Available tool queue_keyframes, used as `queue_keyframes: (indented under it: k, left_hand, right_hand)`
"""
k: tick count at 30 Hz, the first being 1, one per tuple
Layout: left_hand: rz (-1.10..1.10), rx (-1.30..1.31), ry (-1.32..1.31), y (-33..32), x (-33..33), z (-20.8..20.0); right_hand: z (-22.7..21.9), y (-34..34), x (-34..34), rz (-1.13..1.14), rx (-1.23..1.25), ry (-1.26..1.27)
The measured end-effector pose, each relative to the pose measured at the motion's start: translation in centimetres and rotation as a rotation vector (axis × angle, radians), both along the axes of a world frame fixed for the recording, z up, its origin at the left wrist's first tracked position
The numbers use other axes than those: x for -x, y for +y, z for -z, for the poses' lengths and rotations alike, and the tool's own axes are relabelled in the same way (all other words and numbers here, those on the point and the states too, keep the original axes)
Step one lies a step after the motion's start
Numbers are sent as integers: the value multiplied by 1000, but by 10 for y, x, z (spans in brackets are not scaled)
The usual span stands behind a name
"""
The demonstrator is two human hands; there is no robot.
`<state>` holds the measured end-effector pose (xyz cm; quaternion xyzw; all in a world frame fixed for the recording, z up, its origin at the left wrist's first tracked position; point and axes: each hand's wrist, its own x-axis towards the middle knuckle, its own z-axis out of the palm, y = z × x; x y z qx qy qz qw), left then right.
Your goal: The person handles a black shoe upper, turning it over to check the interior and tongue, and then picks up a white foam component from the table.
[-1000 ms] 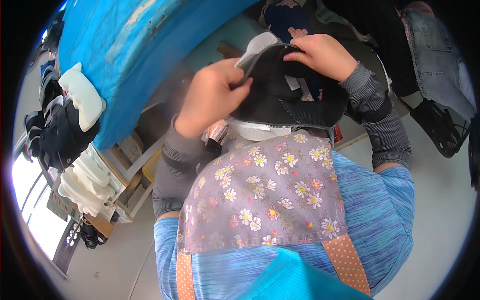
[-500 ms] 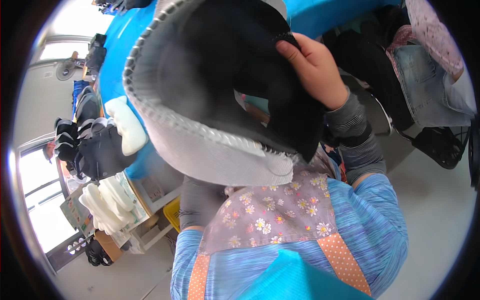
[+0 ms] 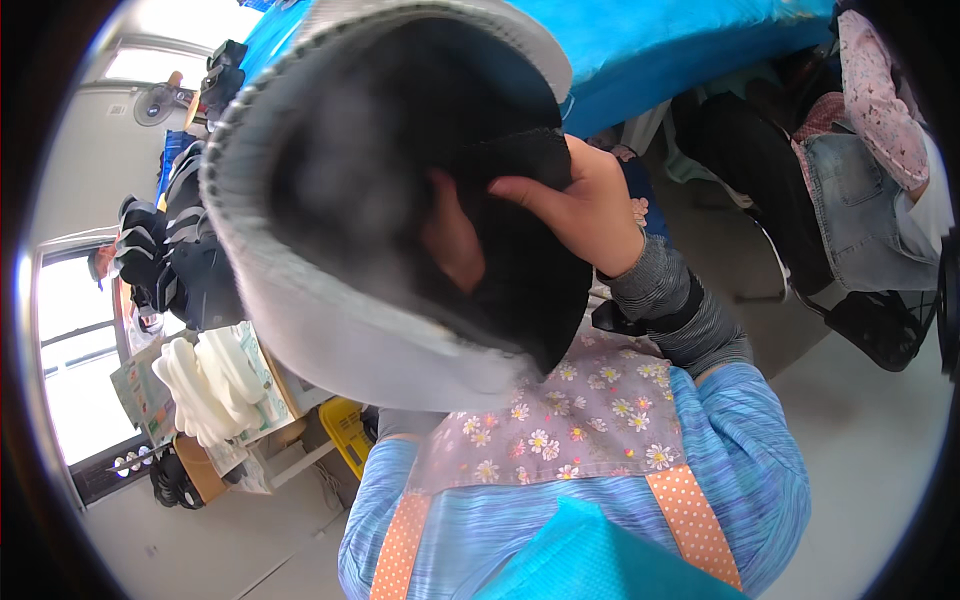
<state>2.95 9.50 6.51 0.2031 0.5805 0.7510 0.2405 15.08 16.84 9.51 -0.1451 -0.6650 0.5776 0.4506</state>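
Note:
A shoe upper [image 3: 310,340] with white mesh outside, a black lining and a stitched rim fills the upper middle, close to the camera and partly blurred. My right hand [image 3: 600,205] grips its black edge on the right, thumb on the inner side and the other fingers hidden behind. Through a gap in the lining shows part of my left hand [image 3: 455,240], apparently its thumb side. The upper covers the rest of that hand; its sleeve comes up from the lower left.
A blue-covered table [image 3: 690,45] runs across the top. At left stand black and grey shoe pieces [image 3: 200,270], white shoe-shaped forms [image 3: 210,385] on a small table and a yellow basket [image 3: 345,435]. Another person [image 3: 860,190] sits at the right.
The shoe upper has tilted, moving left and down, and its inside faces the camera more. My right hand has moved down and left with it. Part of my left hand now shows through the gap.

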Motion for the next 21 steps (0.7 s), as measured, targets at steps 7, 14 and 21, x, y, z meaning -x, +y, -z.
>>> queue_keyframes:
  k: [7, 14, 21]
  left_hand:
    - [114, -171, -368, -10, -11, -16]
    - [171, -326, -397, -22, 12, -11]
    - [137, -292, -184, -49, 9, -28]
  right_hand:
    - [3, 3, 2, -32, 127, -75]
    - [6, -1, 15, 101, -37, -5]
    - [4, -11, 5, -88, -110, -205]
